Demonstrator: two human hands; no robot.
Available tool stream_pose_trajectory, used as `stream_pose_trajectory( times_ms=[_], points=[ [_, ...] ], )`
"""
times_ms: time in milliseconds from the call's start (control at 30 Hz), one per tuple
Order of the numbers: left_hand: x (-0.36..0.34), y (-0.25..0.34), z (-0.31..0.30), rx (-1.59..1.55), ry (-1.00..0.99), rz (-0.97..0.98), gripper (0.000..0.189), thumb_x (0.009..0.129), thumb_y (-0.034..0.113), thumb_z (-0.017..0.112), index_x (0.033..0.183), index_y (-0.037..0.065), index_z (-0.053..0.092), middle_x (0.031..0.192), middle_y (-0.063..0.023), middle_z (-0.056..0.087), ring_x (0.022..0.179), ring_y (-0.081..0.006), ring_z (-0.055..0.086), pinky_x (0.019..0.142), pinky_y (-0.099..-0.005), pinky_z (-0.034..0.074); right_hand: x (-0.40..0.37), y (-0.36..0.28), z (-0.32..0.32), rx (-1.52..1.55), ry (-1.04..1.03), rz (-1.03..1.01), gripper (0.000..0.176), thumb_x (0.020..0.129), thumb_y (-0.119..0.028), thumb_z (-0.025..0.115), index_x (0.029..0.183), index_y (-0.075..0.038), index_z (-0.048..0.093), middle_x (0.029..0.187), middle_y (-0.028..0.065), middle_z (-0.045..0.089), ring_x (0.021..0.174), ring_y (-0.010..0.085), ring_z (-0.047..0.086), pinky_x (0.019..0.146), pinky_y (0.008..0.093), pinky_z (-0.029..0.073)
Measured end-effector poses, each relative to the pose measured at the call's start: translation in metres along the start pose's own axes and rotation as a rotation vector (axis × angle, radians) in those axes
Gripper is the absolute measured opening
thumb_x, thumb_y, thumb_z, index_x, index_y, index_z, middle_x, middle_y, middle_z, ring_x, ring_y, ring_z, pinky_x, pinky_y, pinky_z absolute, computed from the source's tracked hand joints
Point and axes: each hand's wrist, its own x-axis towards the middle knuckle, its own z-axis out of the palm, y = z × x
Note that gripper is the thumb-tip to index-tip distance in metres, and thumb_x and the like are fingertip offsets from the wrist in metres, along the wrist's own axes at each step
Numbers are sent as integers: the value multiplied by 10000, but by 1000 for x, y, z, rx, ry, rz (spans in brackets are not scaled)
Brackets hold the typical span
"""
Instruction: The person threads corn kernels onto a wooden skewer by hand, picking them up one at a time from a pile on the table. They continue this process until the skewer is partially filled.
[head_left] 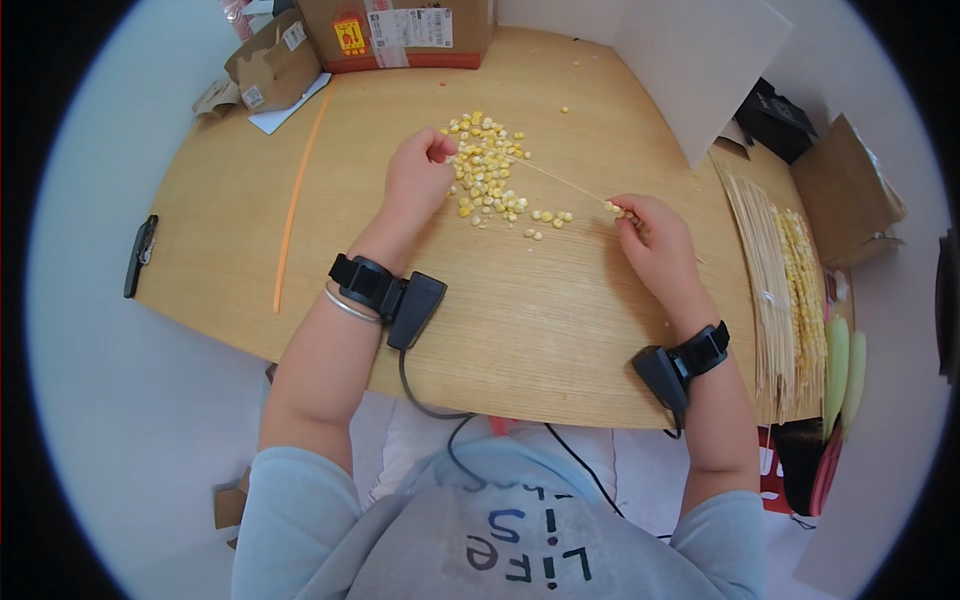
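A thin pale wooden skewer (pixel 560 182) slants above the middle of a wooden desk (pixel 520 320). The right hand (pixel 655 238) pinches its near end. The left hand (pixel 420 178) is pinched shut beside a loose pile of yellow corn kernels (pixel 485 175); what it grips is unclear. A cardboard box (pixel 400 32) stands at the far edge, closed, its contents hidden.

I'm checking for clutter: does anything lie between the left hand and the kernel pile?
Nothing visible. The left hand is at the edge of the kernel pile, beside the skewer that the right hand holds.
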Motion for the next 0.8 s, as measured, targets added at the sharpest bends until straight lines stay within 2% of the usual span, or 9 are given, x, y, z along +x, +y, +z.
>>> stream_pose_trajectory(
  times_ms=[200, 367, 500, 600, 667, 800],
  points=[
    [0, 7, -12, 106, 66, -68, 150, 703, -13, 562, 842, 29, 598, 757, -34, 559, 714, -132, 530, 657, -253, 441, 0, -1, -2, -1, -46, 76, 202, 809, -28, 553, 992, -10, 636, 862, 149, 637, 694, 247, 597, 640, 325, 480],
    [3, -11, -8, 420, 72, 91, 148, 697, 6, 590, 845, 15, 598, 774, -87, 597, 734, -196, 579, 671, -302, 470, 0, 0, -1, -2, -54, 86, 200, 811, -36, 551, 989, -8, 637, 868, 151, 638, 699, 250, 597, 643, 326, 479],
    [3, -6, -9, 326, -38, 52, 141, 691, 9, 602, 832, 11, 603, 806, -103, 609, 774, -209, 590, 683, -309, 476, 0, 1, -1, -12, -73, 93, 200, 811, -38, 553, 989, -11, 640, 877, 150, 640, 705, 253, 598, 646, 327, 480],
    [3, -3, -7, 244, -128, 101, 121, 690, 25, 616, 811, 17, 610, 810, -113, 607, 775, -229, 587, 686, -325, 476, -1, 2, 0, -2, -84, 93, 200, 811, -40, 553, 989, -13, 641, 881, 150, 641, 708, 255, 599, 648, 330, 481],
    [1, 0, -6, 342, -117, 185, 104, 686, 79, 644, 779, 37, 627, 778, -109, 587, 764, -247, 568, 693, -354, 471, -1, 1, 0, 1, -89, 93, 200, 812, -42, 553, 989, -13, 642, 882, 151, 641, 710, 256, 599, 649, 331, 481],
    [-4, 6, -5, 462, -112, 183, 125, 676, 150, 680, 759, 63, 644, 784, -104, 571, 792, -263, 544, 722, -368, 459, 0, 1, -1, -24, -86, 77, 198, 812, -49, 554, 986, -13, 641, 877, 149, 640, 715, 258, 598, 651, 333, 480]
  ],
)
